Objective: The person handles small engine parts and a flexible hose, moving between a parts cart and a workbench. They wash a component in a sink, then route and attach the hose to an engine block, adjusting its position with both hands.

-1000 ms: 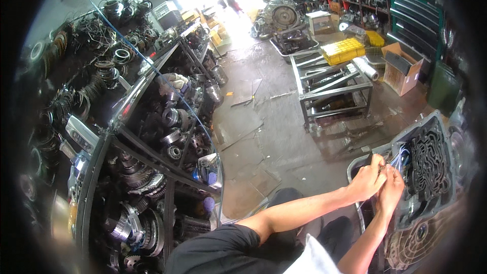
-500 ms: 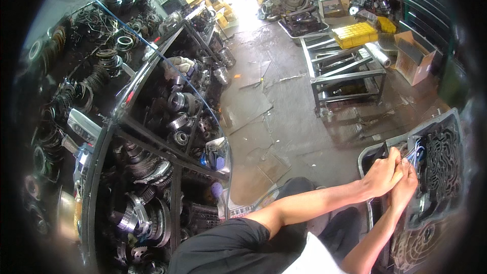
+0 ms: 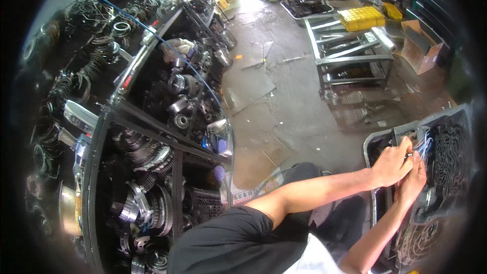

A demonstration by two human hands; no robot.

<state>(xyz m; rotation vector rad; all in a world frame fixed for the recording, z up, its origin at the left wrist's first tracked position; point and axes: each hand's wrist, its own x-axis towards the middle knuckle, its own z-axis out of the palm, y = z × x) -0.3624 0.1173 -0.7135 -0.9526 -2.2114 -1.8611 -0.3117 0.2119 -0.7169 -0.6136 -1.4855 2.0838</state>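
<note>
A tall dark shelving rack (image 3: 152,137) crammed with gears and drums fills the left half of the frame; a grey metal stand (image 3: 350,61) with a yellow crate (image 3: 360,18) sits upper right on the stained concrete floor (image 3: 284,91). At the right edge lies the big cast valve body (image 3: 446,157), its maze of channels facing up (greasy, dark). Both hands meet at its upper left corner: the left hand (image 3: 393,165) pinches a small silvery part, the right hand (image 3: 413,180) cupped beneath, its hold hidden, so I cannot tell. It looks like a fitting step in progress; a steady, fine seating comes next, I judge.
</note>
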